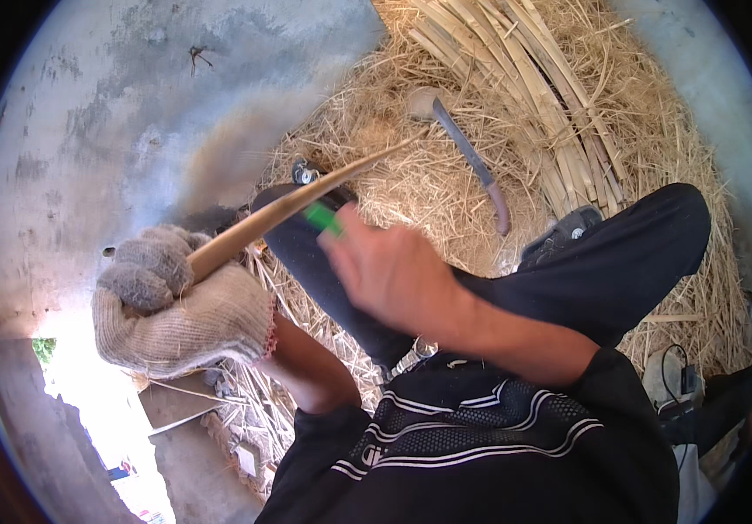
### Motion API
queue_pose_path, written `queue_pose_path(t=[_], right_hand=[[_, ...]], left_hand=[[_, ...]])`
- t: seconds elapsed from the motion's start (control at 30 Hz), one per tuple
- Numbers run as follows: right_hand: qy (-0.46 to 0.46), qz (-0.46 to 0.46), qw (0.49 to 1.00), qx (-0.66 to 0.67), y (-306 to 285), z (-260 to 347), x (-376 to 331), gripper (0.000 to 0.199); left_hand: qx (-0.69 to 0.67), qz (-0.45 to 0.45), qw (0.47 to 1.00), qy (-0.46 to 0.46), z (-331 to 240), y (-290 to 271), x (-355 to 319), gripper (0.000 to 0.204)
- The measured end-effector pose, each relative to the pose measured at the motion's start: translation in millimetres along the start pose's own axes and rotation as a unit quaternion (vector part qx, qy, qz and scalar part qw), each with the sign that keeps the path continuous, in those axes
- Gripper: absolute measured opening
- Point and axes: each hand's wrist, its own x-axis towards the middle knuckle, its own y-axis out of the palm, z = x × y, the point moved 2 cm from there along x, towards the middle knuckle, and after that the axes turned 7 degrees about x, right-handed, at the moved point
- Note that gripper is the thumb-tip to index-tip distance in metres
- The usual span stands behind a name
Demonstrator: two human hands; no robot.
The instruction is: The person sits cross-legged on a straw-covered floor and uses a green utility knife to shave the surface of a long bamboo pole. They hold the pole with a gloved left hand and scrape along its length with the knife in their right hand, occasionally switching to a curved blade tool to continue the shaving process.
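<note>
Grips a tapering wooden stave [293, 203], slanting lengthwise up and rightward, by its thick end in the gloved left hand [179, 306]. Wraps blurred fingers of the right hand [402, 271], nearer mid-stave and just below it, around a green tool handle [323, 218]; cannot tell if touching. Shows white chest lettering [372, 455], partly legible.
</note>
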Motion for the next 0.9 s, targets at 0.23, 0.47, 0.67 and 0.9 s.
queue_pose_path(t=[0.23,0.47,0.67,0.9], right_hand=[[0.061,0.006,0.997,-0.036,0,-36,12,0.025],[0.092,0.023,0.991,-0.099,8,-112,29,0.030],[0.066,0.005,0.998,-0.002,14,-54,29,0.027],[0.249,0.097,0.938,-0.219,16,-251,11,0.038]], left_hand=[[0.051,0.004,0.996,0.079,-10,5,-6,0.029],[0.077,-0.010,0.992,0.099,6,13,1,0.030],[0.052,-0.026,0.996,0.068,10,5,13,0.028],[0.031,0.017,0.999,0.037,1,22,4,0.029]])
